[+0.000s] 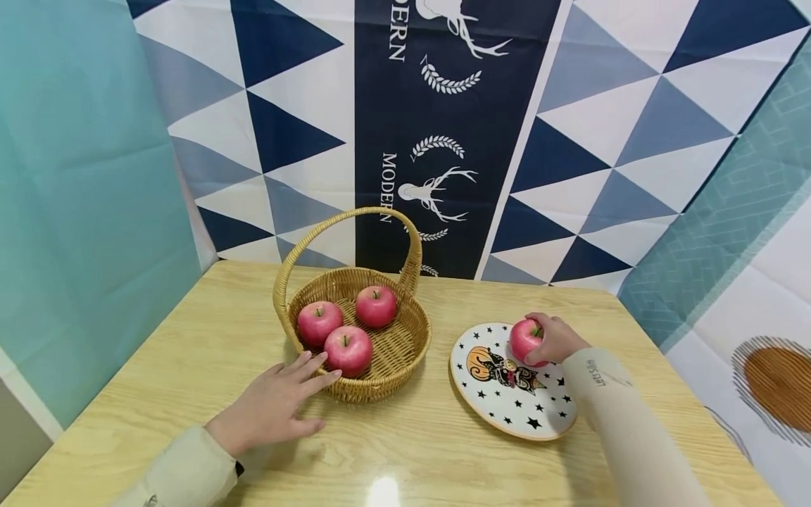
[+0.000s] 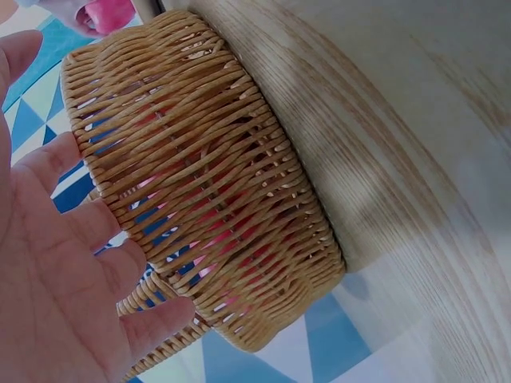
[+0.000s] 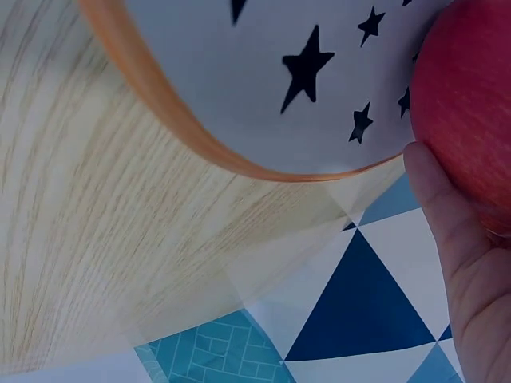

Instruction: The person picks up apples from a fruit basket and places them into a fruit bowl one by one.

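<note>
My right hand (image 1: 555, 339) grips a red apple (image 1: 524, 341) over the far right part of a white plate (image 1: 494, 405) printed with stars and a cat. In the right wrist view the thumb presses against the side of that apple (image 3: 471, 104). My left hand (image 1: 275, 401) rests its spread fingertips on the near left rim of a wicker basket (image 1: 380, 387). Three more apples lie inside it: one at the left (image 1: 319, 322), one at the back (image 1: 376, 306) and one in front (image 1: 348, 351). The left wrist view has the fingers (image 2: 156, 323) against the basket's woven side (image 2: 207, 175).
Basket and plate stand side by side on a light wooden table (image 1: 380, 451). The basket's tall arched handle (image 1: 355, 213) rises above its bowl. Behind the table hangs a patterned cloth (image 1: 304, 127), with teal sheeting (image 1: 95, 211) at the left.
</note>
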`<control>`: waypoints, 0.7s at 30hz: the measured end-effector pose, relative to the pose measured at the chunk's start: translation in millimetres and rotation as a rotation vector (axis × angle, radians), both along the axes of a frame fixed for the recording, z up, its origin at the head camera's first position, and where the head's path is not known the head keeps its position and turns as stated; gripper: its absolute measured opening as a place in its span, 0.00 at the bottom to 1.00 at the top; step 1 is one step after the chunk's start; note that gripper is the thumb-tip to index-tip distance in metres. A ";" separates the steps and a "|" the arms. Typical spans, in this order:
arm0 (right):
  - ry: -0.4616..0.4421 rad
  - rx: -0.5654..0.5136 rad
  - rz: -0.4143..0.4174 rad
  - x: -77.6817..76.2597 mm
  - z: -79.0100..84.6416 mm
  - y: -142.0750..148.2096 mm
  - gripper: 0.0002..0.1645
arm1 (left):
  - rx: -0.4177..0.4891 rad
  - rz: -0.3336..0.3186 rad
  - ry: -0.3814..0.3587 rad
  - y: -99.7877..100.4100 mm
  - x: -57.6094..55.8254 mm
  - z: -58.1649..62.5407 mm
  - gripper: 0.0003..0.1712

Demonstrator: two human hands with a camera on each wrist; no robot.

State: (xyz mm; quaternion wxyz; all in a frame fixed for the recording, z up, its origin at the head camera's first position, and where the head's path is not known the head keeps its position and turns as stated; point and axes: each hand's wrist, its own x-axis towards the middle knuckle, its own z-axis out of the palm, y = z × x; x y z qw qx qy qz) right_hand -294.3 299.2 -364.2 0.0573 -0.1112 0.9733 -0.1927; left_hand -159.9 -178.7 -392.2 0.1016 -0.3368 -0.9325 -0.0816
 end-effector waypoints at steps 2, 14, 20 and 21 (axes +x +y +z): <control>0.001 0.004 -0.008 0.7 -0.1 1.3 0.55 | -0.001 -0.006 -0.005 0.8 -1.6 0.8 0.35; -0.022 -0.024 -0.020 -0.5 -2.0 -0.4 0.55 | -0.004 0.006 -0.019 2.7 0.0 2.6 0.35; -0.008 -0.053 0.005 -5.6 -7.6 5.2 0.55 | -0.006 0.011 -0.003 1.9 0.5 2.4 0.36; -0.008 -0.057 0.008 -6.1 -8.6 5.6 0.55 | -0.007 0.014 -0.006 1.9 0.6 2.6 0.36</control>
